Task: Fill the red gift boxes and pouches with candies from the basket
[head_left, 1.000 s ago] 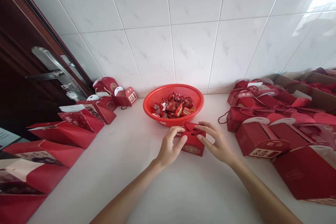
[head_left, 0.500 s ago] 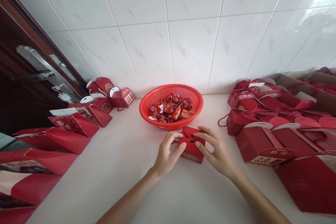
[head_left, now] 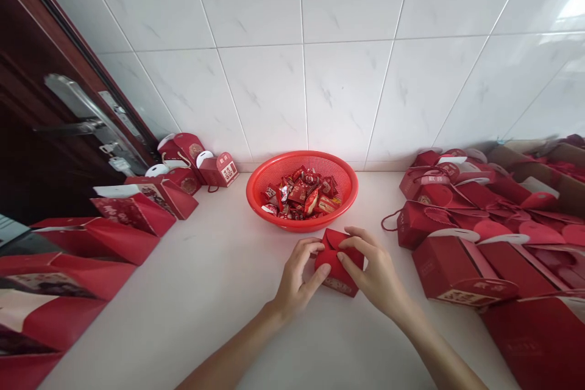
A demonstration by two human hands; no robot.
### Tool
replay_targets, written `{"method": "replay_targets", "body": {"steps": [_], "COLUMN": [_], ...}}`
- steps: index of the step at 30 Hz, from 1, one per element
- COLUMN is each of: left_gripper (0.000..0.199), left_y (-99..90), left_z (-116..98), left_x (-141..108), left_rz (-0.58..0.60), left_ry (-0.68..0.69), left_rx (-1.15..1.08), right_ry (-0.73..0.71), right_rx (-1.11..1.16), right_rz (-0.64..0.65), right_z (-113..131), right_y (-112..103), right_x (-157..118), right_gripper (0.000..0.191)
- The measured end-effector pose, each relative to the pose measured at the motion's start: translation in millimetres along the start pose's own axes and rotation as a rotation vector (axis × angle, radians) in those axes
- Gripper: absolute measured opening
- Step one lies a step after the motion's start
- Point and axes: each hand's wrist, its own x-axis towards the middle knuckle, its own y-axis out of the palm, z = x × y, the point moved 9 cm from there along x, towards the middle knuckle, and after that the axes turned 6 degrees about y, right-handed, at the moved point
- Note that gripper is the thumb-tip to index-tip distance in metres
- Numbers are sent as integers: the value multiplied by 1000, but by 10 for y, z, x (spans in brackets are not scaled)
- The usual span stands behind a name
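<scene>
A small red candy box (head_left: 342,285) with gold print on its front stands on the white tabletop, its top flaps folded inward. Round its left side my left hand (head_left: 296,277) is closed, thumb on the front of the top and fingers on the far left part. My right hand (head_left: 372,265) pinches at the middle of the lid, its thumb and index finger close together on the flaps. Just behind the box is a red plastic colander (head_left: 256,207) holding several wrapped candies (head_left: 299,192). My fingers partly cover where the flaps meet.
Red paper bags (head_left: 105,241) and small boxes line the left edge, near a dark door with a metal handle (head_left: 75,128). Several rows of red boxes (head_left: 450,268) fill the right side, with a cardboard carton (head_left: 507,155) behind them. A white tiled wall (head_left: 347,91) closes off the back.
The right thumb and index finger have drawn closer together, and the lid's flaps have come together at the middle. The whole view has shifted slightly.
</scene>
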Motion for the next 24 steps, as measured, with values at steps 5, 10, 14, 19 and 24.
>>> {"method": "replay_targets", "body": {"steps": [5,10,14,19,24], "left_gripper": [30,29,29,27,26], "left_y": [12,-2,-17,-68,-100], "left_z": [3,8,19,80,79], "left_x": [-36,-57,-74,-82,-65], "left_rz": [30,36,51,31,12], "left_ry": [12,30,39,36,50], "left_rx": [-48,-71,-78,-75,-58], "right_ry": [43,32,-10,-78,-130], "right_rx": [-246,-575,-748,-793,-786], "right_rz": [158,358,460,512,547], "right_z": [140,317,410,478,501], "right_y": [9,16,70,150,204], "right_x": [129,235,304,378,417], "right_gripper": [15,18,16,16,10]}}
